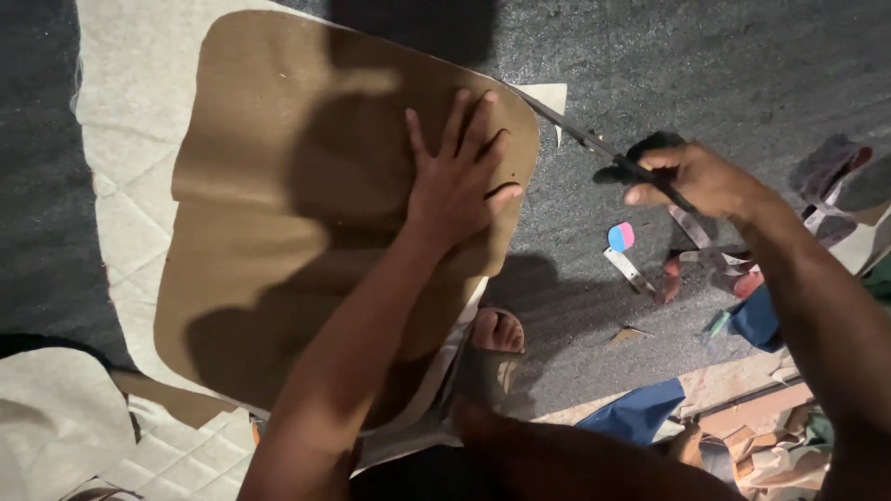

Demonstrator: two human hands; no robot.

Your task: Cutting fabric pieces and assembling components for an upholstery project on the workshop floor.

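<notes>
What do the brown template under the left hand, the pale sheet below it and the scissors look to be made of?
Brown template: stiff card or board by its look, matt, with a fold line across it. Pale sheet: quilted fabric, with stitched diamond lines and a frayed edge. Scissors in the right hand: dark metal blades, black handle, likely plastic. The left hand presses flat on the template.
</notes>
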